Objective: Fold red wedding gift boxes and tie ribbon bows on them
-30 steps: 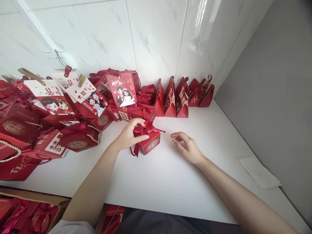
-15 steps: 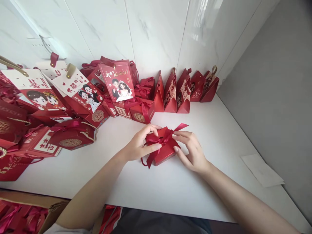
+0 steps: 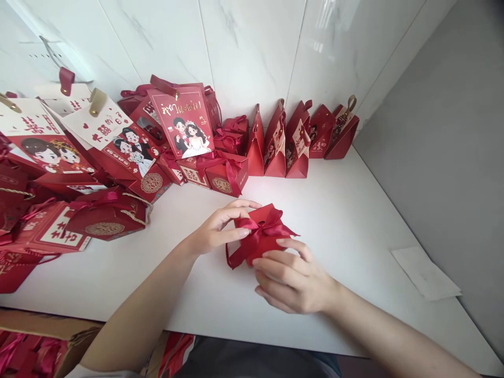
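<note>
A small red gift box point(image 3: 263, 210) lies on the white table in front of me, with a dark red satin ribbon bow point(image 3: 268, 230) tied across its top. My left hand point(image 3: 220, 228) grips the bow's left side between thumb and fingers, against the box's left edge. Over the near right corner of the box, my right hand point(image 3: 295, 275) is open with its fingers bent and apart. Its fingertips are at the box's front edge; whether they press on it I cannot tell. A thin red cord point(image 3: 228, 256) loops out at the box's left.
Many red wedding gift boxes crowd the table's left and back, including one with a bride-and-groom card point(image 3: 185, 123). Several upright triangular boxes point(image 3: 296, 152) line the wall. A white paper point(image 3: 425, 273) lies at right. A cardboard carton point(image 3: 81, 336) of red boxes stands at lower left.
My right hand has let go of the ribbon's right end and moved toward me and left. That ribbon end now hangs lower to the right. My left hand stays at the bow.
</note>
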